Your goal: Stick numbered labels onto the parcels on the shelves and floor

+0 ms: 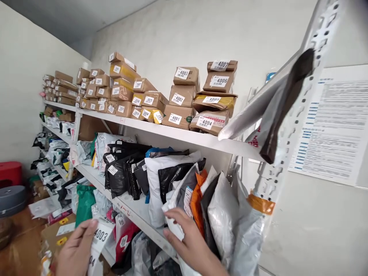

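Note:
My left hand (74,249) is closed in a pinch on a strip of white number labels (101,235), the upper one printed 4003. On the right, my right hand (192,237) is open, thumb and fingers apart, in front of the middle shelf's mailer bags. Nearest to its fingertips is a white mailer bag (169,203); I cannot tell whether they touch it. Behind the hand stand an orange mailer bag (197,203) and a silver-grey mailer bag (223,214), packed upright side by side.
Numbered cardboard boxes (176,119) line the top shelf (138,124). Black mailer bags (115,180) fill the middle shelf further left. A perforated white post (283,153) rises at the right, beside a printed sheet (330,126). A red stool (10,172) stands far left.

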